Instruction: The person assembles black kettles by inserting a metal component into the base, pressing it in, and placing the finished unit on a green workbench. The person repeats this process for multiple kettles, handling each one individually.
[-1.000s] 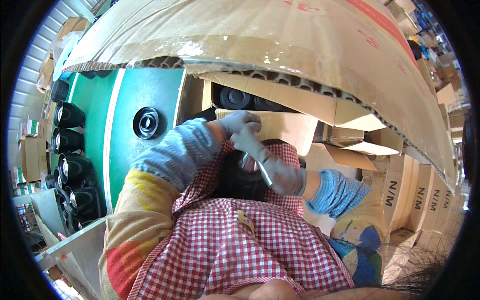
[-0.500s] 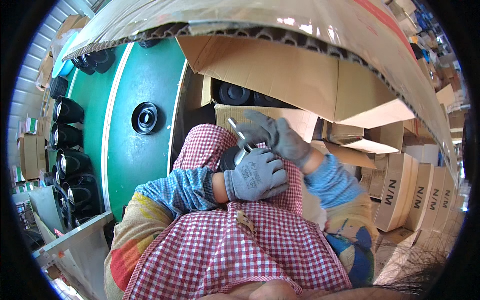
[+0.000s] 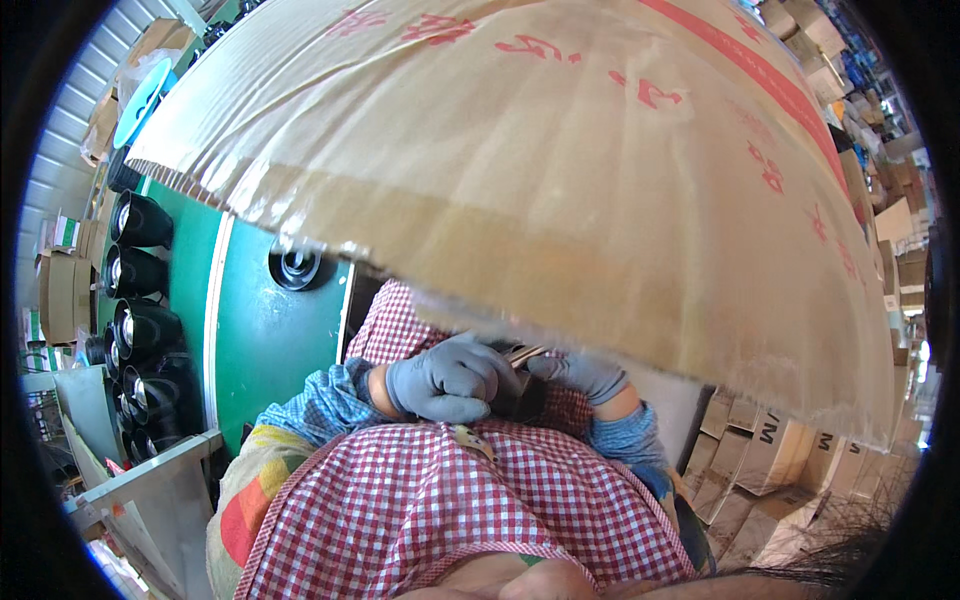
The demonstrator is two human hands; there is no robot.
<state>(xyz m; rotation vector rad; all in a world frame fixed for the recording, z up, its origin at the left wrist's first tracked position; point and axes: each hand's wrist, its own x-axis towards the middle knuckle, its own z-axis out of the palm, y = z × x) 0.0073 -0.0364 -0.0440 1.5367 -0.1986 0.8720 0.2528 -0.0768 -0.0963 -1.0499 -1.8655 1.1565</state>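
Low in front of my checkered apron, my left hand (image 3: 440, 382) in a grey glove is closed, its fingers curled against a dark part (image 3: 522, 397). That part sits between my hands in my lap, and its shape is mostly hidden. My right hand (image 3: 582, 377), gloved the same way, is bent in at the part's other side, its fingers closed near thin light-coloured edges (image 3: 524, 355) that I cannot identify. A large cardboard flap (image 3: 560, 220) with red markings hangs just above both hands and covers what lies beyond them.
On the green table (image 3: 265, 350) at the left lies a round black ringed part (image 3: 298, 265). Several black bowl-shaped housings (image 3: 140, 270) line its far-left side. A metal-edged stand (image 3: 150, 470) is at lower left, and stacked cartons (image 3: 780, 455) fill the right.
The cardboard flap has swung down toward me, covering the open carton. My left hand has moved left; my right hand has drawn in lower, its fingers no longer spread. The silvery piece is out of sight.
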